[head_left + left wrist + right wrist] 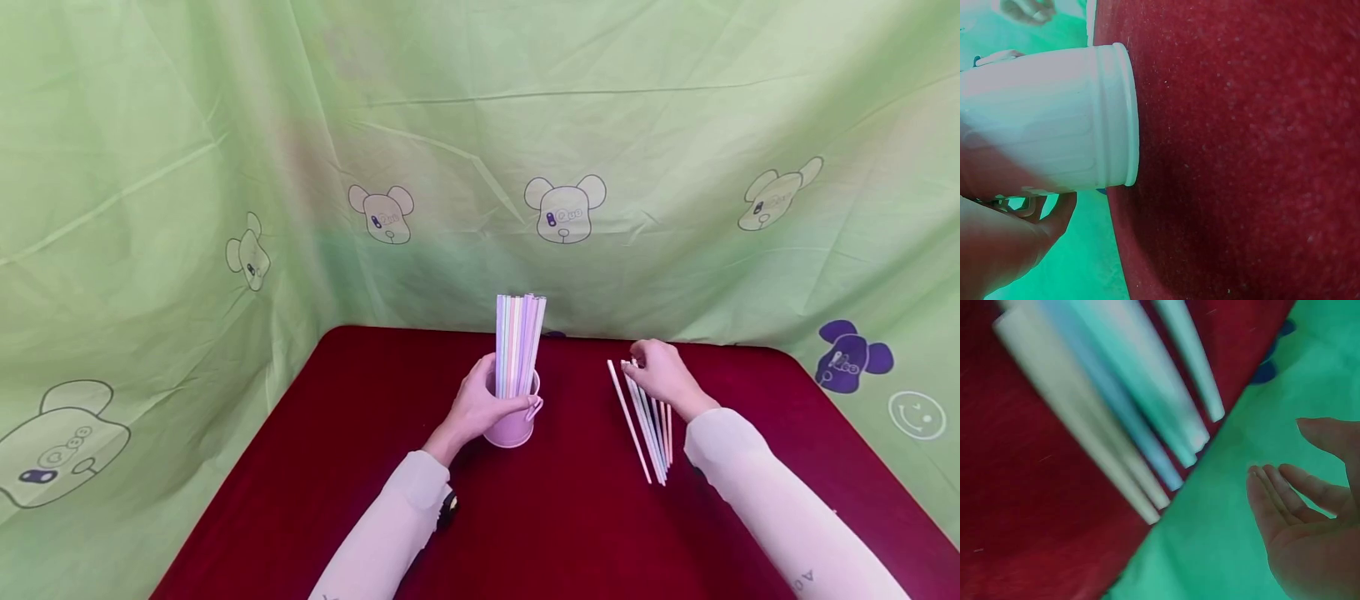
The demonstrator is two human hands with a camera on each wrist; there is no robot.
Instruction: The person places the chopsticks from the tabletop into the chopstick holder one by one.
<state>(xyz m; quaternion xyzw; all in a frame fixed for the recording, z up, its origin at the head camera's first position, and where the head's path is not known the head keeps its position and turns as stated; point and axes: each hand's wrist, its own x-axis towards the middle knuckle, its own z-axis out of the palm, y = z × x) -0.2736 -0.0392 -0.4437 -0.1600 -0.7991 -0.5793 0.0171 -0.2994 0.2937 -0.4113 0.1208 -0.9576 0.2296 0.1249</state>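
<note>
My left hand grips a small pink bucket by its upper part, the thumb across the near side. A bundle of pastel straws stands upright in it. The left wrist view shows the bucket from the side, its base at the red cloth. Over the far ends of several loose straws, my right hand hovers. In the right wrist view that hand has its thumb and fingers apart with nothing between them, beside the ends of the loose straws.
A red cloth covers the table. Green curtains with printed bear heads hang behind it and along both sides. One loose straw lies slightly left of the others.
</note>
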